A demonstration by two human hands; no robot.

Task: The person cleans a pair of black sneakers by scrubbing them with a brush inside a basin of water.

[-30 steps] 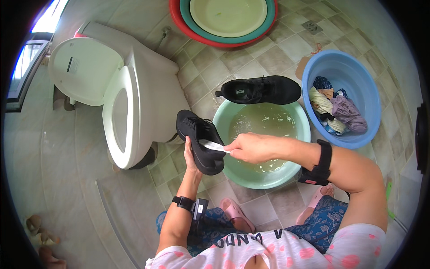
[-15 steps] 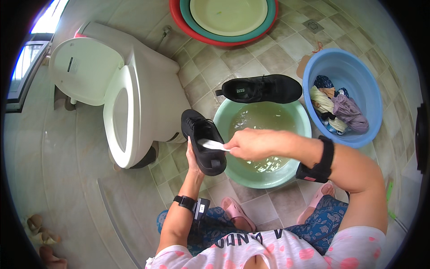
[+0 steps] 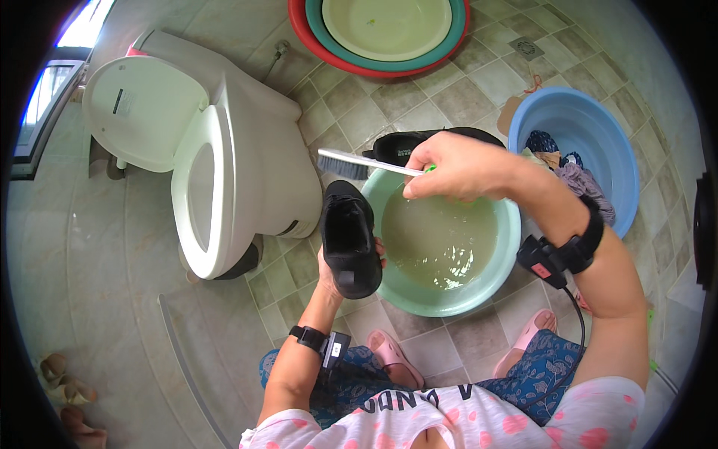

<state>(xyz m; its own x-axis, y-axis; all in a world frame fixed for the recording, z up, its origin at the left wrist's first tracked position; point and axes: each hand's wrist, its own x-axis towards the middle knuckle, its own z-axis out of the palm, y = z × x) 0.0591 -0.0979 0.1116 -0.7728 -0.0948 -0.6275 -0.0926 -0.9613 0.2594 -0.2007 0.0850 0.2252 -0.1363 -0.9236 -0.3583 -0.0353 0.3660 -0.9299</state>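
Observation:
My left hand [image 3: 329, 271] holds a black shoe [image 3: 348, 236] from below, sole side away, beside the rim of a green basin [image 3: 508, 254] full of murky water. My right hand [image 3: 458, 166] is raised over the basin's far side and grips a scrubbing brush [image 3: 357, 162] with a pale handle; its dark bristles point left, above the shoe and clear of it. A second black shoe [image 3: 419, 144] lies on the floor just behind the basin, partly hidden by my right hand.
A white toilet [image 3: 217, 165] with its lid up stands at the left. A blue basin [image 3: 591, 142] with wet clothes sits at the right. Stacked red, teal and cream basins [image 3: 381, 34] lie at the top. Pink slippers [image 3: 393, 359] are on my feet.
My right hand has lifted the brush off the shoe and swung it up and away. The left hand has turned the shoe more upright and lowered it slightly.

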